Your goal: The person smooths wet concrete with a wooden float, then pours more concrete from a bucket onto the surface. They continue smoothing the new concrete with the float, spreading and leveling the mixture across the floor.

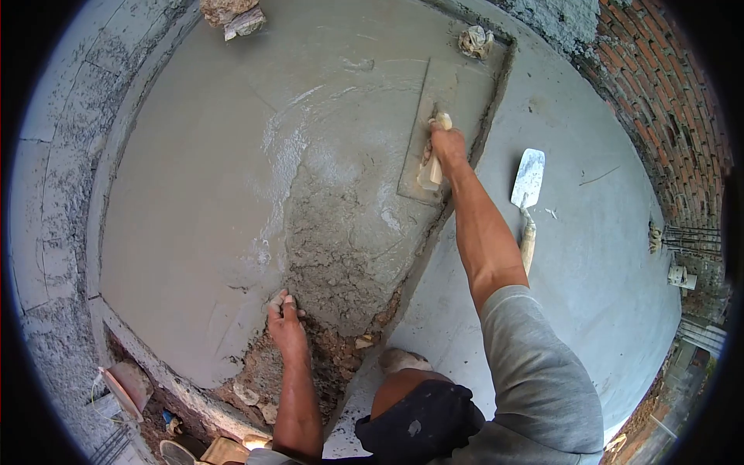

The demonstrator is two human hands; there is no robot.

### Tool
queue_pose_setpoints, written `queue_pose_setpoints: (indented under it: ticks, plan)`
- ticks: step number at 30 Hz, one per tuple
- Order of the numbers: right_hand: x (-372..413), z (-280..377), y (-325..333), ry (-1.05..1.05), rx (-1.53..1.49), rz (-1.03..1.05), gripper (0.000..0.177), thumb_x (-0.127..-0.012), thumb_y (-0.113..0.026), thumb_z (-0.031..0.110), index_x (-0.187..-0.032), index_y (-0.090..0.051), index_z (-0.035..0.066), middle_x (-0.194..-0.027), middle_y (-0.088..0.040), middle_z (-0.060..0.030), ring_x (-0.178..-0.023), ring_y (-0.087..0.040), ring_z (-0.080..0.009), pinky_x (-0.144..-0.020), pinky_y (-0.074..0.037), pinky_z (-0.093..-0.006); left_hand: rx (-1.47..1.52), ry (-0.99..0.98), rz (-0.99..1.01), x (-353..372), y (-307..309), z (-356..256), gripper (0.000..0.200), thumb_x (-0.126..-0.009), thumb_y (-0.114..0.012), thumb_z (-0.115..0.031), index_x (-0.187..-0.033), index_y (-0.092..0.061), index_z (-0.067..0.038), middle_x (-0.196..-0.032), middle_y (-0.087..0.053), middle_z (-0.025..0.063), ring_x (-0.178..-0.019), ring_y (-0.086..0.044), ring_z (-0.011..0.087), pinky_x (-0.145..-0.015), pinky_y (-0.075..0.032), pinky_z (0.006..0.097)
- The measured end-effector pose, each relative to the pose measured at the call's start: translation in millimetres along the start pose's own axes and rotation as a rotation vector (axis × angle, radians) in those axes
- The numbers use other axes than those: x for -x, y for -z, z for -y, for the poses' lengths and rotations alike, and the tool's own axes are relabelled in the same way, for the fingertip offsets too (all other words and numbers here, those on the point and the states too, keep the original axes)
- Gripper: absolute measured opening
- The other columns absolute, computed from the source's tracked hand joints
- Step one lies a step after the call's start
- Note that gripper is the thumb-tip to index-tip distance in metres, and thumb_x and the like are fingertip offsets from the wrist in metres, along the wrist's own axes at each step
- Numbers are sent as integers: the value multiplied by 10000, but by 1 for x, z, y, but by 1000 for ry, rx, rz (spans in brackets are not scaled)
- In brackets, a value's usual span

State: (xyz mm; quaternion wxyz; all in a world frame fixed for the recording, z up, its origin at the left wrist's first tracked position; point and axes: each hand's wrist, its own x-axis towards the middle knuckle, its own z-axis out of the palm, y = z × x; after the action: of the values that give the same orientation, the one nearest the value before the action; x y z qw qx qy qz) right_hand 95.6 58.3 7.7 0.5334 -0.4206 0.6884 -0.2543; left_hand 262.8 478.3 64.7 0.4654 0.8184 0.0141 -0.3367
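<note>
Exposed brick wall point(663, 101) upper right. Smooth grey slab point(597, 256) right half. Pale block wall point(62, 101) along left edge. Daylight, even.
</note>
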Motion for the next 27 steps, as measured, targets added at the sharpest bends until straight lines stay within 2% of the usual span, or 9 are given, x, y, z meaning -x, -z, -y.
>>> queue_pose_setpoints:
  ticks: [1,4,5,8,13,16,19,22,27]
  plan:
    - [6,-3,-12,50,162,53,389,-922,-604,319,-890,-546,-64,-643,-576,-117,-463,-566,-218,-461,-479,-395,2,3,0,3,-2,-9,329,-963,-577,-275,-1222,-601,-74,-860,-578,-26,-664,-501,61,-548,-380,228]
    - [38,4,-35,138,358,116,546,-885,-613,373,-1037,-605,-151,-848,-678,-247,-598,-683,-289,-618,-542,-405,19,-36,-8,9,8,-33,322,-972,-564,-247,-1218,-594,-42,-826,-551,-26,-667,-483,55,-533,-360,222]
    - [42,8,-36,188,359,55,541,-887,-601,377,-1033,-612,-145,-826,-683,-236,-618,-690,-297,-632,-543,-413,28,-56,-9,11,12,-38,320,-976,-558,-234,-1217,-590,-26,-810,-539,-27,-670,-477,54,-527,-351,220]
    - [41,39,-9,80,142,-85,521,-891,-596,367,-1004,-618,-141,-803,-682,-236,-619,-691,-297,-629,-544,-405,38,-137,-92,13,20,-47,315,-978,-561,-241,-1211,-596,-32,-774,-519,-36,-635,-443,52,-533,-339,222]
    - [-27,34,40,-6,-119,-209,452,-901,-604,322,-930,-615,-128,-670,-623,-161,-495,-612,-252,-485,-503,-407,18,-41,-101,15,28,-35,315,-975,-570,-258,-1200,-603,-40,-763,-517,-33,-624,-436,60,-537,-341,229]
    - [-29,24,38,-14,-158,-201,419,-907,-605,306,-938,-593,-112,-657,-599,-150,-475,-588,-253,-466,-496,-409,13,5,-108,27,21,-28,312,-975,-567,-253,-1194,-601,-35,-762,-524,-28,-624,-452,63,-537,-356,233]
    - [-8,23,36,-67,-260,-193,321,-922,-593,280,-949,-545,-36,-620,-512,-90,-459,-528,-226,-426,-456,-413,51,-53,-114,34,13,-23,304,-975,-555,-235,-1180,-601,-16,-792,-535,-19,-615,-462,69,-536,-377,237]
    - [-13,9,34,-73,-312,-152,309,-927,-585,270,-966,-547,-34,-619,-511,-92,-452,-521,-226,-421,-451,-406,14,17,-98,38,14,-26,302,-974,-556,-225,-1181,-602,-11,-813,-541,-17,-627,-465,70,-547,-381,236]
    - [-14,12,15,-67,-195,-66,317,-924,-588,278,-952,-541,-34,-612,-500,-82,-454,-521,-211,-406,-458,-396,66,-17,-93,17,27,-4,292,-975,-554,-211,-1184,-603,-12,-804,-537,-21,-624,-463,68,-549,-380,234]
